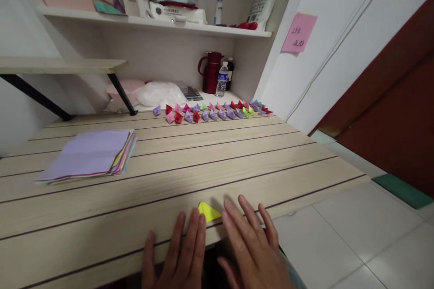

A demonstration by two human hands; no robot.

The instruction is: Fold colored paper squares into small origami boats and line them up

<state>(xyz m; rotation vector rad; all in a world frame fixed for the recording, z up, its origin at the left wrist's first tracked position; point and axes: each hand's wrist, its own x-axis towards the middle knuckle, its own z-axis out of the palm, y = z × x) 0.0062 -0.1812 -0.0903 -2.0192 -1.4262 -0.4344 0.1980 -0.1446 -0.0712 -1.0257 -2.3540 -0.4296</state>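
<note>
Paper boats (213, 116) are finished; sheets (90, 151) are left. Yellow paper (209, 212) is flanked by left hand (183, 255) and right hand (253, 249), both outspread.

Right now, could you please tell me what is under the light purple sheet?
Under the light purple sheet, edges of other sheets show, including yellow and light blue. The rest of them, and the tabletop directly beneath, is covered.

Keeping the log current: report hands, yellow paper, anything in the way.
Left hand, right hand flanking yellow paper. Paper folded, on table. Paper stack off left, not blocking.
</note>
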